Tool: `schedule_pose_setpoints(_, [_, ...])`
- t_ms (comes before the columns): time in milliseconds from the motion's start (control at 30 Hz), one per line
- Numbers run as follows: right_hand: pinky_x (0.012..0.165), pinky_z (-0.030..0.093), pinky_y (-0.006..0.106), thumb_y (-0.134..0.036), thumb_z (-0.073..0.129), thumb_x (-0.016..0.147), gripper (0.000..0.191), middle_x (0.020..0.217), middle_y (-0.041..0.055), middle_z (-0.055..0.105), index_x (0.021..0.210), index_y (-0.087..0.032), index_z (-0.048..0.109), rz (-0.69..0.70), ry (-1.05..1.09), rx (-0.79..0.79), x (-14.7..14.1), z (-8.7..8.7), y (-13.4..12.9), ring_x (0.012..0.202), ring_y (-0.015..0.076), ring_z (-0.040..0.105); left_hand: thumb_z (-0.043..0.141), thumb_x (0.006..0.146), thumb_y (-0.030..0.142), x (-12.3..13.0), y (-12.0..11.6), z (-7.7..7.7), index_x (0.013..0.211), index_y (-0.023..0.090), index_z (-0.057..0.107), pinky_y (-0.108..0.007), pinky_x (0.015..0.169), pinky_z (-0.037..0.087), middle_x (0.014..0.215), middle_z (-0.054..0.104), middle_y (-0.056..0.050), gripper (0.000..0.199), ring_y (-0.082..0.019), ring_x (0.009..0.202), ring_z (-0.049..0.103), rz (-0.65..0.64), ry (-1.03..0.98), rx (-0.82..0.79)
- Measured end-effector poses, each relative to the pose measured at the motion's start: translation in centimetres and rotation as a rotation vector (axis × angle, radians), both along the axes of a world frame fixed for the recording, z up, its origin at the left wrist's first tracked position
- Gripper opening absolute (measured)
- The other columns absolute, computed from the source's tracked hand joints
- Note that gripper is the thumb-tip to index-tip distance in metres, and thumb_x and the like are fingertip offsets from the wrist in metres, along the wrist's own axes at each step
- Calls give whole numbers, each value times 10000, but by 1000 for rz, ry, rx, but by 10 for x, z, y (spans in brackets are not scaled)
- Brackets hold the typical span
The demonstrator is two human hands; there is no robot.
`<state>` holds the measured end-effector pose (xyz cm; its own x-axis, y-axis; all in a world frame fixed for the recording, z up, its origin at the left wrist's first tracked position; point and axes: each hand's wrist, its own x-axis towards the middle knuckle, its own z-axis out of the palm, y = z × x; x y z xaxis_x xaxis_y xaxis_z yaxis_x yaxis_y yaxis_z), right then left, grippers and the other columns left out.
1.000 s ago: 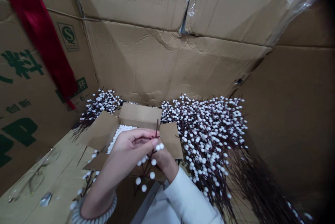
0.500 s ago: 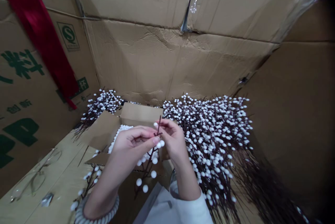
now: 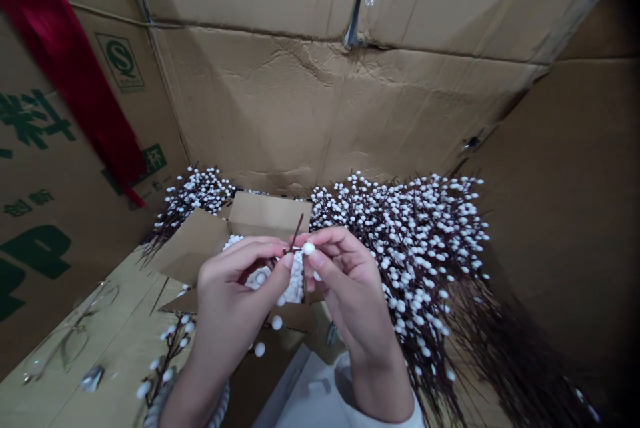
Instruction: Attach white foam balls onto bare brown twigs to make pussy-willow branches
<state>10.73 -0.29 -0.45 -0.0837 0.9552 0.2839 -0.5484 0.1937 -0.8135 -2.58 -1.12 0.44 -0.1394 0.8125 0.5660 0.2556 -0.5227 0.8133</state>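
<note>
Over the open carton, the right hand is now pressing its pinched white bead, a moment ago apart, to the brown stem the left hand is gripping, so the bead is apparently being attached.

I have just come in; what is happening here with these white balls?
Someone's left hand pinches a brown twig, while the right hand holds a white ball close to it. Behind the hands in this view is an open cardboard box containing more white balls. To the right lie many twigs with white berries.
</note>
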Motion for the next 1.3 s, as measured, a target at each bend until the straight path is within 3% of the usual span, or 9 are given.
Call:
schedule_pose_setpoints(467, [525, 534, 89, -129, 717, 784, 176, 767, -62, 753, 810, -297, 760, -314, -237, 118, -3, 6, -4, 572, 33, 641, 660, 800, 122, -1, -3, 1, 785, 182, 716, -198, 621, 524, 752, 753, 0, 83, -110, 654, 671, 71, 222, 138])
schedule_pose_setpoints(1033, [534, 575, 182, -155, 750, 747, 162, 762, -22, 788, 773, -311, 785, -309, -263, 95, -5, 1, -3, 625, 115, 702, 670, 806, 93, -3, -5, 1, 840, 205, 722, -208, 679, 533, 823, 772, 3, 128, -119, 727, 696, 40, 219, 179])
schedule_pose_setpoints(1233, [564, 543, 175, -189, 753, 761, 196, 839, -14, 778, 898, -328, 774, -297, -228, 41, 0, -1, 0, 671, 96, 676, 677, 805, 128, -3, -2, 2, 773, 215, 730, -213, 645, 538, 786, 772, 8, 107, -126, 703, 695, -26, 120, 16])
schedule_pose_setpoints(1300, [506, 481, 153, -258, 746, 785, 99, 724, -23, 732, 876, -292, 761, -355, -154, -2, 3, -2, 4, 577, 72, 602, 690, 785, 131, -2, 0, 2, 742, 216, 728, -210, 625, 544, 774, 771, 11, 103, -129, 689, 697, -46, 43, -28])
